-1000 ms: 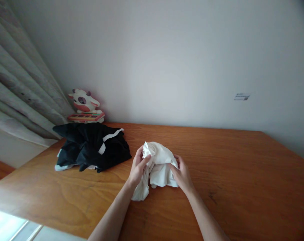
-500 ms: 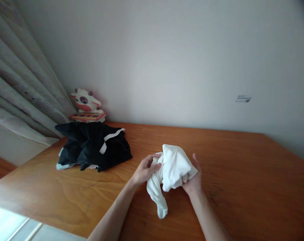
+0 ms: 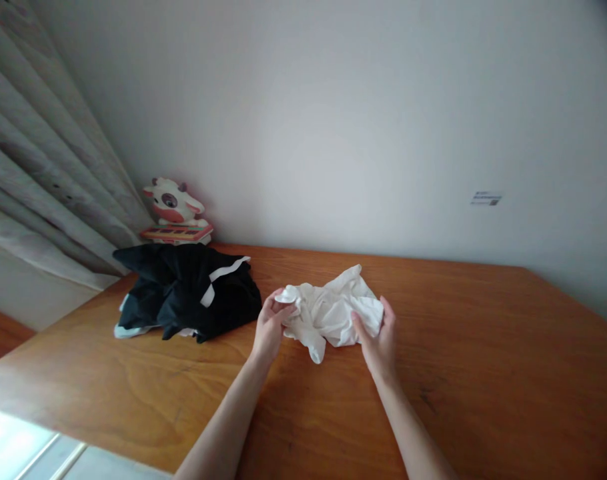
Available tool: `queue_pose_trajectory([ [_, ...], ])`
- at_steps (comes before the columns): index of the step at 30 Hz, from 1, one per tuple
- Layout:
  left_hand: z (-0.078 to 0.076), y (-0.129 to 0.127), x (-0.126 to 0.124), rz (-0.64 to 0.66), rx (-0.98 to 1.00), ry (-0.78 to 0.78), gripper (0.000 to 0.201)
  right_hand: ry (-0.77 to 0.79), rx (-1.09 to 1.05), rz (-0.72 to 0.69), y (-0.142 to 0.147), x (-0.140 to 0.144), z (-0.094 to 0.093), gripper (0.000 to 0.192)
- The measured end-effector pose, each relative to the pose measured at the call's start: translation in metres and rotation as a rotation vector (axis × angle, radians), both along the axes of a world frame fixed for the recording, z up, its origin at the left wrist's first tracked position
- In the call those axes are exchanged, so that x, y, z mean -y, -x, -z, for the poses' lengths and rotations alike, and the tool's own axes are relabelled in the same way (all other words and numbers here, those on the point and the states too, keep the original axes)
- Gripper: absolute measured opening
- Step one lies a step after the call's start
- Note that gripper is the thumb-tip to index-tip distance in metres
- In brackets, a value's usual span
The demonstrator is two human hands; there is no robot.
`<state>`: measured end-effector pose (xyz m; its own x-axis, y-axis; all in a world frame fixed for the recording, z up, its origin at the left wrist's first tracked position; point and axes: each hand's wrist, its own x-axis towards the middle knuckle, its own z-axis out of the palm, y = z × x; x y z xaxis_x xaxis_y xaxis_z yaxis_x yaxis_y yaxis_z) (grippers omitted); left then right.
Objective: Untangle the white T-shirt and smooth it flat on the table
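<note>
A crumpled white garment (image 3: 333, 310) is held between my two hands, over the middle of the wooden table. My left hand (image 3: 272, 325) grips its left end, thumb on the near side and a bunched fold above the fingers. At the right end, my right hand (image 3: 379, 340) has its thumb on the front of the cloth and the fingers behind it. One corner of the fabric points up, and a narrow piece hangs down nearer my left hand. What kind of garment it is, I cannot tell.
Black clothing (image 3: 183, 287) with a white stripe lies piled at the left of the wooden table (image 3: 483, 373). Behind it stands a cow-shaped toy (image 3: 173, 203) with a keyboard base. A curtain (image 3: 48, 153) hangs at the left, and the wall (image 3: 343, 133) rises behind the table.
My hands have moved farther apart, stretching the white garment sideways. Its long hanging piece has risen and looks shorter. My right thumb now presses on the cloth's front.
</note>
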<state>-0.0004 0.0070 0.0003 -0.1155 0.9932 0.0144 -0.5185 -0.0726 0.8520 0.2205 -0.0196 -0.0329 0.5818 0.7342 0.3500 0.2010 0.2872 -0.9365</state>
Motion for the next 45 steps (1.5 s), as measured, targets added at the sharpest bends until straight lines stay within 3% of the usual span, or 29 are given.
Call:
queue_pose_trajectory([
  [3,0.004,-0.014,0.007,0.054,-0.275,-0.042,0.036,-0.126,0.549,0.077,0.000,0.008,0.000,0.057],
  [6,0.004,-0.017,0.015,0.201,-0.346,-0.089,0.036,-0.132,0.840,-0.095,0.007,0.017,-0.004,0.048],
  [8,0.002,-0.016,0.019,0.257,-0.365,-0.107,0.039,-0.125,0.902,-0.210,0.013,0.021,-0.005,0.052],
  [10,0.000,-0.015,0.023,0.330,-0.441,-0.129,0.039,-0.127,0.887,-0.238,0.019,0.024,-0.005,0.048],
  [14,-0.003,-0.016,0.028,0.447,-0.645,-0.252,0.035,-0.145,0.824,-0.294,0.023,0.025,-0.004,0.009],
  [18,-0.001,-0.016,0.025,0.199,-0.814,-0.363,0.030,-0.085,0.540,-0.439,0.021,0.025,-0.007,0.014],
  [21,0.006,-0.013,0.020,0.028,-0.942,-0.345,0.053,0.057,0.027,-0.525,0.020,0.022,-0.012,0.025],
  [24,0.015,-0.012,0.017,-0.033,-1.099,-0.269,0.080,0.154,-0.616,-0.573,0.017,0.018,-0.020,0.030],
  [27,0.022,-0.012,0.016,-0.022,-1.225,-0.211,0.074,0.184,-0.981,-0.584,0.011,0.015,-0.026,0.032],
  [32,0.018,-0.009,0.015,0.036,-1.146,-0.213,0.025,-0.001,-0.967,-0.397,-0.010,0.011,-0.018,0.021],
  [35,0.013,-0.007,0.014,0.045,-1.073,-0.240,0.031,-0.074,-0.917,-0.311,-0.026,0.009,-0.014,0.020],
  [39,0.010,-0.008,0.016,0.027,-1.064,-0.271,0.024,-0.027,-0.919,-0.262,-0.036,0.010,-0.021,0.024],
  [45,0.009,-0.015,0.022,0.235,-1.156,-0.211,0.051,0.091,-0.992,-0.291,-0.016,0.016,-0.038,0.028],
])
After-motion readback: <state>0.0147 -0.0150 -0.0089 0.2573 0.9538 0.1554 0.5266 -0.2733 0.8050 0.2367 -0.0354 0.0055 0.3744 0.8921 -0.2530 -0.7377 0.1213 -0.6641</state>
